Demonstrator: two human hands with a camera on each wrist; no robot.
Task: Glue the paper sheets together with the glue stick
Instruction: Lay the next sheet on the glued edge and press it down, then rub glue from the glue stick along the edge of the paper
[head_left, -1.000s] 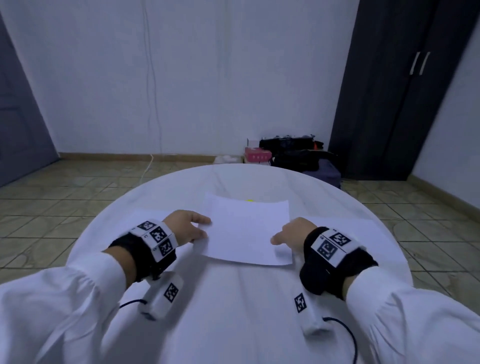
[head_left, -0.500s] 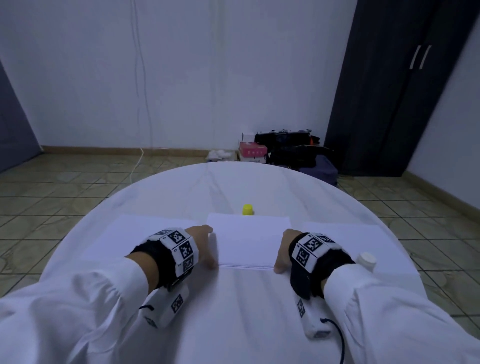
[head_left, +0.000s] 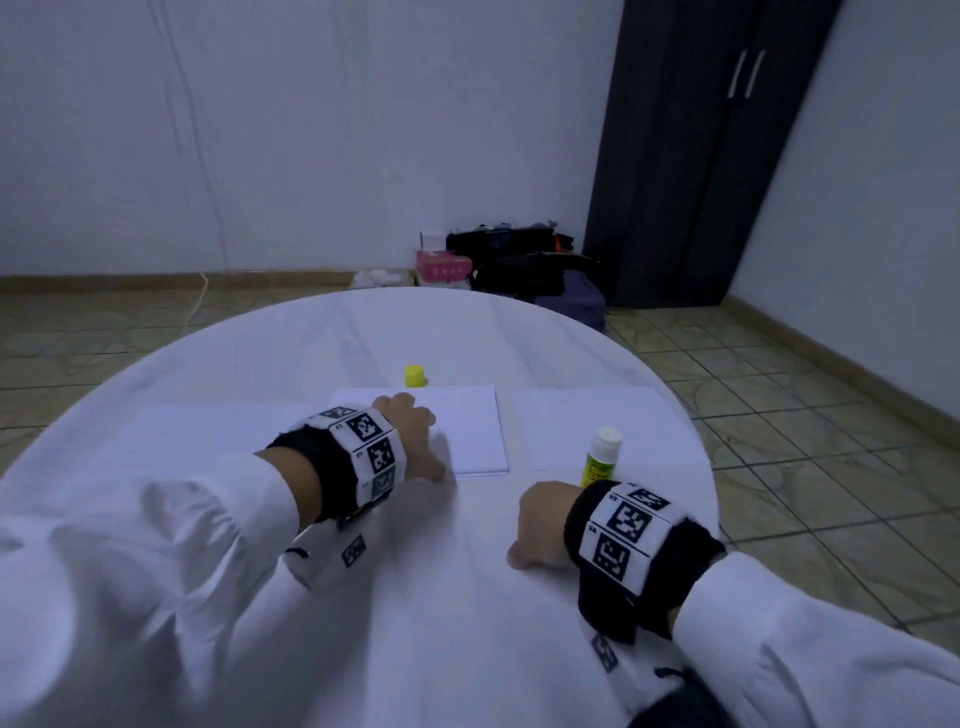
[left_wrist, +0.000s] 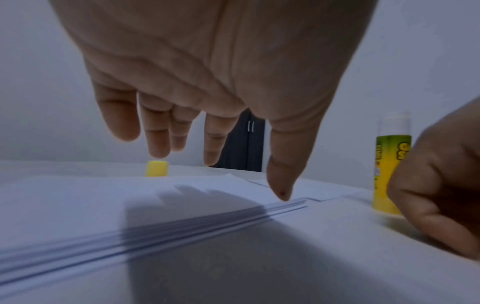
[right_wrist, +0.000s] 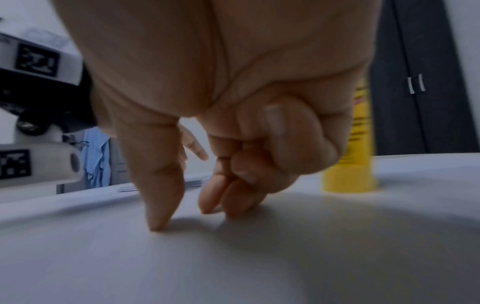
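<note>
A stack of white paper sheets (head_left: 470, 431) lies at the middle of the round white table (head_left: 363, 332). My left hand (head_left: 421, 447) hovers over the stack's left part with fingers straight. In the left wrist view its thumb tip (left_wrist: 283, 195) touches the near edge of the paper stack (left_wrist: 130, 195). My right hand (head_left: 535, 525) rests on the bare table with curled fingers and holds nothing; its thumb tip (right_wrist: 158, 224) touches the tabletop. The uncapped glue stick (head_left: 602, 460) stands upright just beyond my right hand. Its yellow cap (head_left: 414, 375) stands behind the stack.
A single white sheet (head_left: 571, 421) lies right of the stack, under the glue stick, and another sheet (head_left: 208, 431) lies to the left. Beyond the table are bags (head_left: 519, 265) on the tiled floor and a dark wardrobe (head_left: 701, 156).
Both hands have left the stack's side edges. My right hand has drawn back to the bare table near the glue stick; my left hand has shifted right over the stack.
</note>
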